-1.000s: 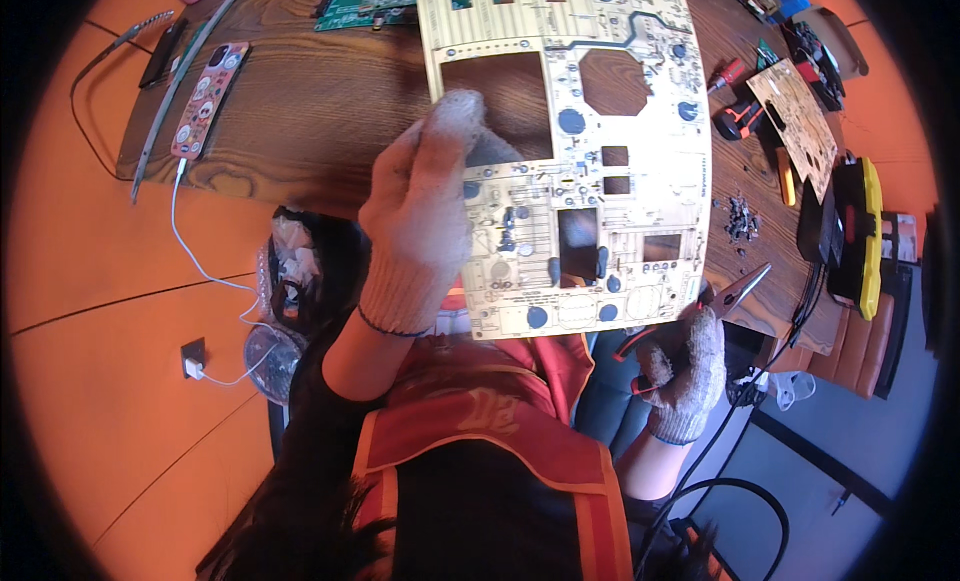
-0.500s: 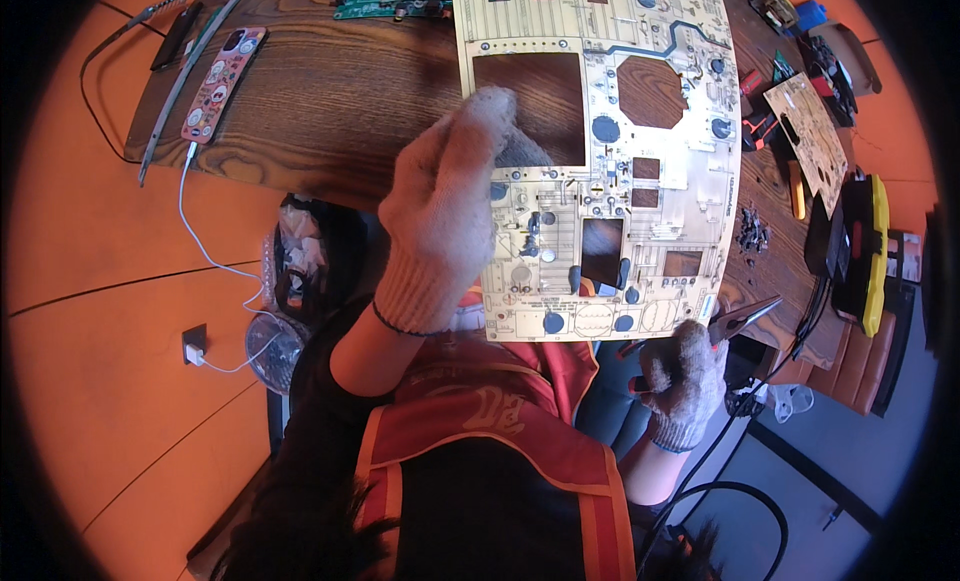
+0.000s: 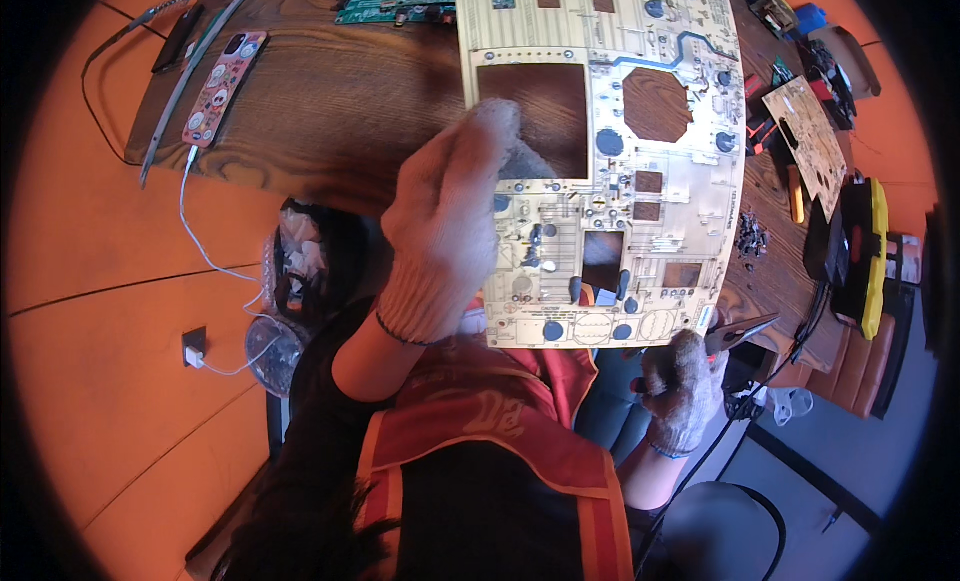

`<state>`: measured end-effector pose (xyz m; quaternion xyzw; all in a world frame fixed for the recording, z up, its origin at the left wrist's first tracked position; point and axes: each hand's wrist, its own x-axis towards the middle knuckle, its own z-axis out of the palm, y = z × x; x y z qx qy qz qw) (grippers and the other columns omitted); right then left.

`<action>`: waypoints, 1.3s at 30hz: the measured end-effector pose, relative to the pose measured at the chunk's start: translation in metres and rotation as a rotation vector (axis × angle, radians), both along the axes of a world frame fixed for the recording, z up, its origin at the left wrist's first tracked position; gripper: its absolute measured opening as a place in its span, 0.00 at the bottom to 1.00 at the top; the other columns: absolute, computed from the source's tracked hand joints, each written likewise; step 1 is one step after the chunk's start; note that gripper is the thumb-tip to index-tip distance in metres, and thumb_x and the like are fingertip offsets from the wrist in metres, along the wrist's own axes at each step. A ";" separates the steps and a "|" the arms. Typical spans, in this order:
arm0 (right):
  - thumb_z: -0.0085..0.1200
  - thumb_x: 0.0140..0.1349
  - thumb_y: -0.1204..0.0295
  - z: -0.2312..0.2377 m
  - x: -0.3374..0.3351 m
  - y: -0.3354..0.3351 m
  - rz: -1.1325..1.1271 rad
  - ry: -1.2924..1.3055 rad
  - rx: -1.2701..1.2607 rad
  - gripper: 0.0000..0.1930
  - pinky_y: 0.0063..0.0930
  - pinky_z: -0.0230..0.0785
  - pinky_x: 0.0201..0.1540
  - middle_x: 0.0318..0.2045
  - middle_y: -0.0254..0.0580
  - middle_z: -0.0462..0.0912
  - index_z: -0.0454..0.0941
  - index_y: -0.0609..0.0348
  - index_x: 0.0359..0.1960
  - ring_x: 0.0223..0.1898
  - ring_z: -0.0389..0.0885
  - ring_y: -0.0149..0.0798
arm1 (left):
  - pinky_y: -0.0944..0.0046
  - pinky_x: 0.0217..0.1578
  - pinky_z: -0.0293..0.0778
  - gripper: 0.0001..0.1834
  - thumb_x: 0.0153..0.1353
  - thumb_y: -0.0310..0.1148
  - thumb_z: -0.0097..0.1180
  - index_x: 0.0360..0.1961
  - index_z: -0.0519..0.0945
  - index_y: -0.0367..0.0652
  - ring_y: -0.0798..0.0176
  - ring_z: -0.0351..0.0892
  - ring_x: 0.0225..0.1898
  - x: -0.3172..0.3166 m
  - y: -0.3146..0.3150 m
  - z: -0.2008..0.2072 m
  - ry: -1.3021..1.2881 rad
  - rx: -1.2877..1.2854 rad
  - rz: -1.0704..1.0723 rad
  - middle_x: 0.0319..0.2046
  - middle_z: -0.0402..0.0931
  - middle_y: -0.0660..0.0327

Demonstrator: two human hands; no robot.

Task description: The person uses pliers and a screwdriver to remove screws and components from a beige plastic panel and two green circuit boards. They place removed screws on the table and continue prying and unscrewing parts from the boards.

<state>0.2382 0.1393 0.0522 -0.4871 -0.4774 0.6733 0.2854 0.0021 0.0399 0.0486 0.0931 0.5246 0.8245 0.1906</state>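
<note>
My left hand point(image 3: 445, 216), in a knitted work glove, grips the left side of a large cream circuit board point(image 3: 665, 221), its fingers hooked through a rectangular cutout. The board is held up over the table's near edge, with several cutouts and dark round parts on its face. Below its lower right corner, my gloved right hand point(image 3: 682, 391) is closed around a pair of pliers point(image 3: 740, 333). Their metal jaws point right, and the red handles are mostly hidden in the palm. The right fingertips are close to the board's lower edge; whether they touch it I cannot tell.
On the wooden table point(image 3: 330, 111) lie a phone point(image 3: 222, 91) with a charging cable, green circuit boards point(image 3: 395, 3) at the back, a smaller cream board point(image 3: 808, 141), a pile of small dark parts point(image 3: 752, 233) and a black-and-yellow case point(image 3: 868, 256). A waste bin point(image 3: 310, 261) stands below.
The circuit board has shifted slightly down and tilted a little, my left hand moving with it. My right hand and the pliers have dropped slightly.
</note>
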 end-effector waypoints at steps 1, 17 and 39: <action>0.55 0.59 0.76 0.002 -0.001 0.000 -0.007 -0.021 -0.012 0.26 0.21 0.62 0.15 0.29 0.44 0.78 0.63 0.65 0.59 0.14 0.69 0.29 | 0.77 0.39 0.72 0.16 0.67 0.38 0.58 0.47 0.82 0.34 0.77 0.77 0.36 0.000 0.000 -0.002 0.008 -0.035 0.019 0.37 0.83 0.62; 0.54 0.59 0.75 0.010 -0.010 -0.002 0.115 0.056 0.023 0.26 0.19 0.55 0.13 0.25 0.38 0.75 0.64 0.64 0.60 0.12 0.64 0.25 | 0.70 0.42 0.71 0.23 0.68 0.47 0.48 0.41 0.84 0.36 0.69 0.77 0.36 -0.011 0.003 0.003 -0.034 -0.395 0.043 0.33 0.82 0.58; 0.53 0.63 0.74 0.002 -0.005 -0.004 0.139 0.357 -0.164 0.27 0.15 0.58 0.15 0.32 0.47 0.81 0.62 0.70 0.62 0.14 0.67 0.24 | 0.66 0.39 0.76 0.25 0.67 0.47 0.47 0.34 0.83 0.33 0.64 0.81 0.32 -0.010 0.015 0.017 -0.109 -0.334 -0.070 0.33 0.83 0.53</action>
